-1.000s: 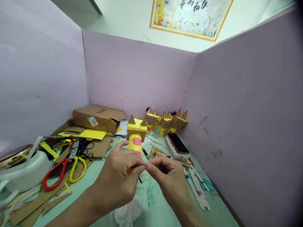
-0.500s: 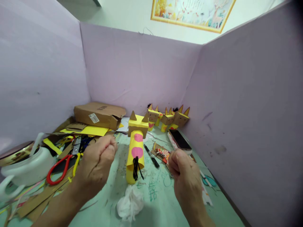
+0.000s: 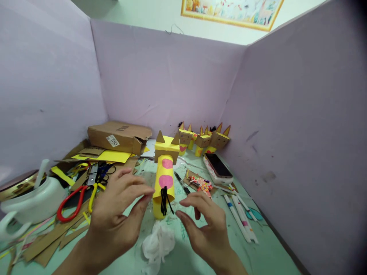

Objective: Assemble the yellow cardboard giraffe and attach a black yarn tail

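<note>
Between my hands stands a paper animal with a yellow paper tube body, pink spots and a boxy cardboard head with two pointed ears. A tail of black yarn hangs from its near end. My left hand is just left of the tube, its fingers bent and apart from the thumb; whether the fingertips touch the tube I cannot tell. To the right, my right hand has thumb and fingers parted around nothing, close to the yarn's loose end. Crumpled white tissue lies in front of the animal.
Scissors with red and yellow handles, cardboard strips and a white cup crowd the left. A cardboard box and similar paper animals are at the back. Markers, a phone and a black pen lie right.
Both hands have opened from closed fists and moved inward, toward the paper animal's near end. The markers at the right have come into fuller view. The animal stays in place.
</note>
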Demonstrator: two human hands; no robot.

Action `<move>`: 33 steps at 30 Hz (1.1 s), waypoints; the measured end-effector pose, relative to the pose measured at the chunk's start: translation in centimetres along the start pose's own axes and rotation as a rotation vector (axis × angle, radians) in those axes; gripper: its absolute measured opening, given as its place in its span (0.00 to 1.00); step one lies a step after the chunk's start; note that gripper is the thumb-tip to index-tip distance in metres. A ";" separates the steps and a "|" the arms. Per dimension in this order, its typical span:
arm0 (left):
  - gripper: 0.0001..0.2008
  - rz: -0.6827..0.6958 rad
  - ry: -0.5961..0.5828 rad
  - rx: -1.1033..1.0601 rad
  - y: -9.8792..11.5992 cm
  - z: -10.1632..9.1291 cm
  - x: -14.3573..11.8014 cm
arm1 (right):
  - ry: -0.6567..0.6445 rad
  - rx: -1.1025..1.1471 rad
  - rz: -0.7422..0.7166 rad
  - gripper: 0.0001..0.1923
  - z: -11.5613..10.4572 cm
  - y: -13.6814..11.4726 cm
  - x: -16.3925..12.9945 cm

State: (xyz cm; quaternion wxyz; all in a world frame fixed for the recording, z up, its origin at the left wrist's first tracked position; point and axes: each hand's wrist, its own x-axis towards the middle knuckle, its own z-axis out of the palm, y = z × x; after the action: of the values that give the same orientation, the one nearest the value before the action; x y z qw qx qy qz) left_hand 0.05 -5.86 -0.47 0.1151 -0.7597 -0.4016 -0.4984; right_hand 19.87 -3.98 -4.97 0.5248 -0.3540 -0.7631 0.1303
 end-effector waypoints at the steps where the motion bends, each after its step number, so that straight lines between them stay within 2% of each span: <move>1: 0.11 0.003 0.006 -0.003 0.0 0.1 -0.1 | -0.013 -0.001 -0.016 0.10 0.1 -0.2 -0.1; 5: 0.11 -0.004 0.011 0.000 0.3 0.2 -0.2 | -0.020 0.012 -0.044 0.10 0.4 -0.8 -0.1; 13: 0.10 -0.010 -0.062 -0.068 0.6 0.7 0.3 | -0.028 0.019 -0.051 0.08 0.5 -0.9 0.6; 18: 0.10 -0.007 -0.092 -0.096 0.7 1.3 0.8 | -0.003 0.028 -0.102 0.09 0.2 -0.9 2.1; 23: 0.09 -0.031 -0.150 -0.112 0.8 1.8 1.3 | -0.037 0.020 -0.099 0.08 0.0 -1.2 3.8; 27: 0.05 -0.142 -0.165 -0.143 1.1 2.3 1.7 | -0.078 -0.002 -0.092 0.08 0.0 -1.4 4.8; 33: 0.08 -0.372 -0.174 -0.217 1.3 2.9 2.3 | -0.108 0.039 -0.012 0.09 0.3 -1.2 4.9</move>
State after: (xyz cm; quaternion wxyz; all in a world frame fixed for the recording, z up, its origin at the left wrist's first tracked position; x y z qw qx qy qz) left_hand 3.34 -3.92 0.36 -0.0960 -0.7204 -0.4874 -0.4839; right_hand 18.10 -1.46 -0.91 0.4902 -0.3316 -0.7899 0.1608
